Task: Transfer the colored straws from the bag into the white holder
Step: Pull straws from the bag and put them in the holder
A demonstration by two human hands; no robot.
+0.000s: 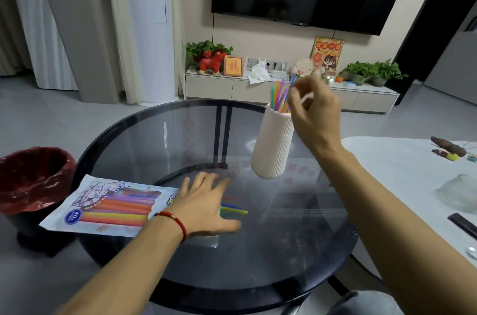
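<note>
Fingers [296, 96] of the right hand [316, 113] curl loosely beside the tops of the straws in holder [280, 94], pinched near a blue one, though whether they grip it or have let go cannot be told through the blur; the left hand [204, 205] lies flat and spread on the round glass table [284, 250], its fingers released, pressing the open end of the bag [108, 205]; a red cord circles that wrist.

Several straws, green, yellow, orange, purple and blue, stand upright in the white holder [273, 144], a ribbed vase standing at the far side of the table; by that showing the job is well under way but not finished; a few loose straws [233, 209], yellow, blue and green, poke out from under the left hand at the bag's mouth, and they are yet to be moved; how many more lie inside the bag cannot be judged, since its front is printed with pictures of colored straws.

On the bag a blue round badge reads "40"; the rest of its print is too small to read; a red-lined bin [33, 180] stands on the floor just beside the table, near the bag.
</note>
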